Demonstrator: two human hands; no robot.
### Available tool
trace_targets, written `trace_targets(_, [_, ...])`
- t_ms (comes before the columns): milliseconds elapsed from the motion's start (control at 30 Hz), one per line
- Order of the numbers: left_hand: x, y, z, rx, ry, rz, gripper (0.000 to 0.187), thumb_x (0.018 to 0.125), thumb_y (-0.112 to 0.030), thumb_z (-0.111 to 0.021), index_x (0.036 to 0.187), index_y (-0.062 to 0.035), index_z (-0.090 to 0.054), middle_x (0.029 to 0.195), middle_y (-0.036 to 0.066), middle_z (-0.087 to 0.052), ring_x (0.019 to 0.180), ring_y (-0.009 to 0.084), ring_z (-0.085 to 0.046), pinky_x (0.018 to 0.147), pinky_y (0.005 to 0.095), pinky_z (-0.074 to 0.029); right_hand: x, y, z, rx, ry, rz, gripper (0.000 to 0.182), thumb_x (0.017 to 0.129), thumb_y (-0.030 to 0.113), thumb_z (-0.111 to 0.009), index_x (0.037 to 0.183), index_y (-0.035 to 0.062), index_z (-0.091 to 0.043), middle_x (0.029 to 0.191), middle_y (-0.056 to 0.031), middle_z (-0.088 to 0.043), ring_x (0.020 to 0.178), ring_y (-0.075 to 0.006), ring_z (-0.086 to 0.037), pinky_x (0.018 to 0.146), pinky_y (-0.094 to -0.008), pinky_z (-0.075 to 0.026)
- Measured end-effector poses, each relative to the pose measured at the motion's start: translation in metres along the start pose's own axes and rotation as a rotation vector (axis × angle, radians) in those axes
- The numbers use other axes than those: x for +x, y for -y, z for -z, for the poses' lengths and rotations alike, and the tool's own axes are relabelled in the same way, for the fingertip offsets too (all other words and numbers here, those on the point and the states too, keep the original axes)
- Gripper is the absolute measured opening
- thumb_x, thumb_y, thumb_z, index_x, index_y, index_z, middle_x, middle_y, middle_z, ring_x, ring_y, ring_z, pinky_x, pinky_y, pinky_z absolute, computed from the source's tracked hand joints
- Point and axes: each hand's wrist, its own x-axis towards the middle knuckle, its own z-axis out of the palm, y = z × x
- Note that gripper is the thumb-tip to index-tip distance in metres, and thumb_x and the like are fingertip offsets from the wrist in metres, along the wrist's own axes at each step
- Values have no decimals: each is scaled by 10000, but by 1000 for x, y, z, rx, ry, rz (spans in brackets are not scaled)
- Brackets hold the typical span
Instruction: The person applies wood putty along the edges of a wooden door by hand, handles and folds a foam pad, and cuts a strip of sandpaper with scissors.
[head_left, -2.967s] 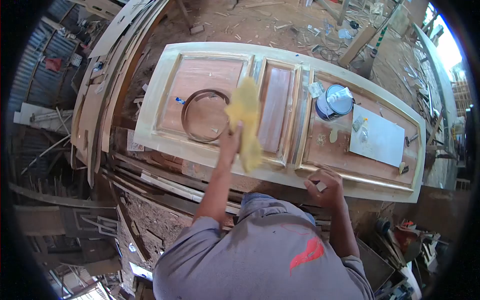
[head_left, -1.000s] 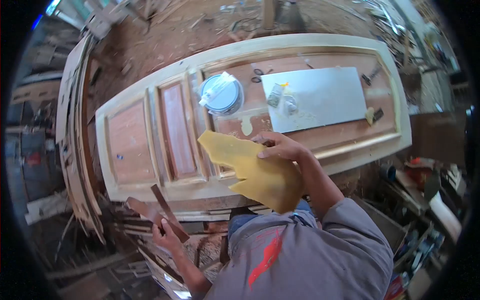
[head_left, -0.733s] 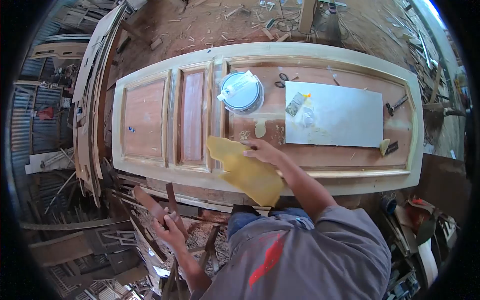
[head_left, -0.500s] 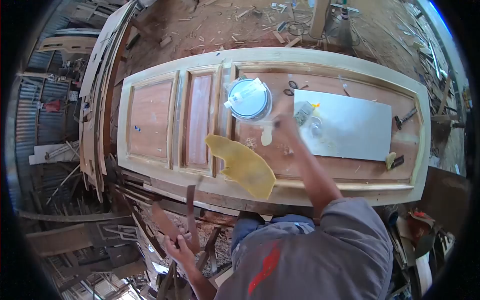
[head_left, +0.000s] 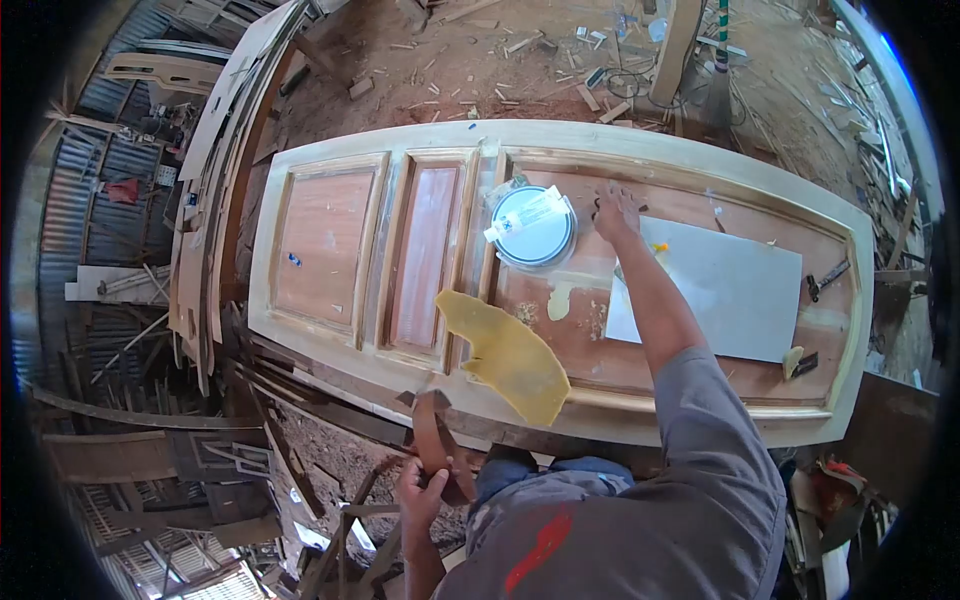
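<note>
My left hand [head_left: 422, 492], in front of the door's near edge, is closed on a curled reddish-brown strip [head_left: 432, 440] that looks like sandpaper. My right hand [head_left: 618, 212] is on the door panel, fingers bent down over the scissors [head_left: 597, 210]; only dark bits of them show beside the fingers. Left of this hand stands a lidded can [head_left: 537, 250] with a white tube [head_left: 527, 214] lying on top. A torn yellow sheet [head_left: 510, 358] hangs over the door's near edge. Under my right forearm lies a white board [head_left: 730, 290].
The panelled wooden door [head_left: 330, 345] lies flat before me. A hammer [head_left: 828, 280] and a dark-bladed scraper [head_left: 800, 364] lie at its right end. A small blue item [head_left: 294, 260] sits on the left panel. Sheets [head_left: 225, 110] lean at left; wood scraps litter the floor.
My right hand has moved away from beside the can, up to the scissors. My left hand has drawn the brown strip closer to my body, and the strip has turned. The view has shifted slightly.
</note>
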Motion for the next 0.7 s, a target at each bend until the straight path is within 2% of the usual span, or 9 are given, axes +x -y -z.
trace_targets(133, [9, -22, -12, -52, 22, -28, 182, 939, -71, -748, 1096, -22, -669, 998, 31, -718, 901, 99, -646, 828, 297, -535, 36, 0, -1, 117, -64, 120, 246, 871, 141, -731, 1115, 108, -739, 1072, -177, -718, 1169, -381, -657, 1050, -516, -494])
trace_targets(200, [3, -13, -1, -58, 11, -47, 190, 943, -73, -749, 1106, -23, -665, 997, 25, -711, 906, 94, -640, 830, 294, -531, 47, 1, 10, 290, -261, 177, 173, 874, 123, -721, 1038, 76, -749, 1016, -192, -736, 1057, -409, -689, 973, -509, -533])
trace_targets(267, [7, 12, 12, -87, 21, -53, 198, 945, -67, -747, 1118, -23, -662, 1002, 23, -707, 914, 92, -639, 834, 296, -531, 46, 6, 58, 308, -433, 194, 201, 852, 87, -719, 1052, 85, -740, 1044, -156, -740, 973, -351, -720, 882, -470, -575])
trace_targets(333, [7, 5, 9, -197, -34, -28, 174, 992, -170, -740, 1064, -26, -675, 939, 6, -701, 835, 89, -638, 762, 276, -530, 26, -12, 89, 594, -374, -107, 230, 890, 84, -758, 1113, 67, -704, 1062, -140, -733, 965, -297, -726, 886, -435, -589])
trace_targets(400, [8, 22, 16, -208, -121, 82, 216, 1023, -238, -732, 1027, -27, -682, 885, 3, -703, 777, 87, -640, 713, 262, -523, -20, -20, 104, 1492, -304, -474, 323, 939, 104, -779, 1228, 49, -646, 1118, -126, -694, 965, -253, -714, 890, -395, -605])
trace_targets(433, [6, -14, 4, -391, -74, 131, 297, 1059, -317, -701, 975, -32, -687, 795, 1, -690, 686, 90, -630, 640, 259, -503, -50, -26, 108, 1625, -233, -529, 320, 972, 93, -739, 1263, 41, -617, 1150, -135, -667, 976, -249, -706, 900, -390, -610])
trace_targets(533, [15, -13, 6, -195, -115, 88, 284, 1067, -308, -694, 1021, -29, -676, 772, 24, -702, 670, 102, -646, 634, 275, -511, -150, -47, 99, 1925, -3, -690, 297, 1004, 49, -661, 1287, -4, -588, 1198, -162, -632, 1041, -234, -686, 897, -325, -601])
trace_targets(600, [14, -22, 9, -235, -60, 93, 223, 1055, -222, -697, 1138, -19, -656, 844, 49, -733, 712, 107, -671, 655, 278, -530, -217, -49, 91, 2071, 301, -647, 355, 971, 34, -670, 1312, -21, -585, 1224, -176, -623, 1035, -227, -666, 863, -287, -586])
trace_targets(700, [8, -20, 23, -261, 76, 7, 267, 1028, -146, -708, 1243, -6, -636, 972, 75, -750, 831, 136, -714, 763, 303, -578, -304, -10, 91, 2003, 560, -635, 439, 938, 72, -702, 1357, -6, -595, 1204, -144, -631, 916, -183, -640, 769, -243, -548])
